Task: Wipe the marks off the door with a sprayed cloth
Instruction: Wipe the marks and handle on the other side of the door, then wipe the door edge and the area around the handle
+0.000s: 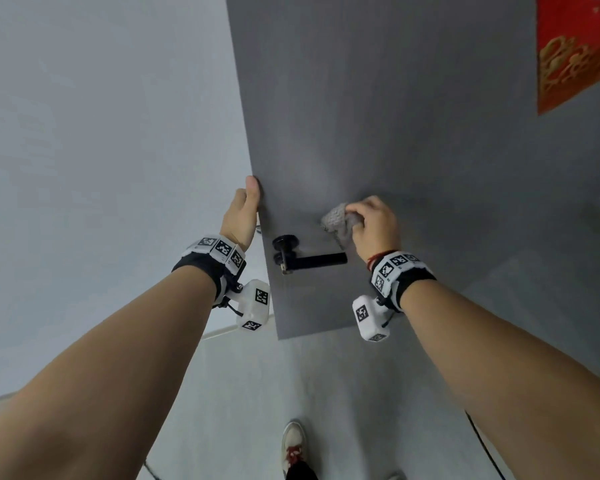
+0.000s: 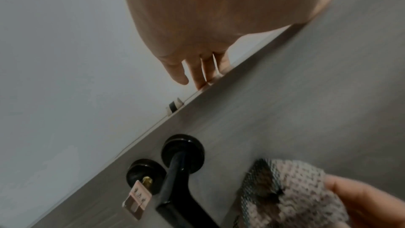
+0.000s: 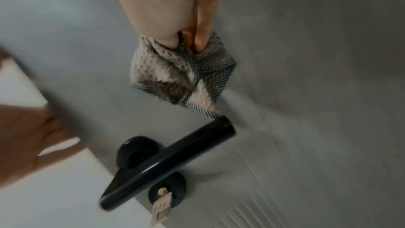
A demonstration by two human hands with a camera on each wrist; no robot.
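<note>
A grey door (image 1: 395,116) stands ajar in front of me. My right hand (image 1: 374,226) grips a bunched grey knitted cloth (image 1: 338,221) and presses it against the door face just above the black lever handle (image 1: 309,259). The cloth (image 3: 181,75) shows a checked mesh edge in the right wrist view, close above the handle (image 3: 171,162). My left hand (image 1: 243,216) holds the door's free edge above the handle, thumb on the front face, fingers (image 2: 203,70) wrapped behind the edge. No marks show plainly on the door.
A key with a pale tag (image 2: 138,198) hangs in the lock below the handle. A red and gold poster (image 1: 575,50) is stuck on the door's upper right. A pale wall (image 1: 101,150) lies left. My shoe (image 1: 293,448) stands on the grey floor (image 1: 239,393).
</note>
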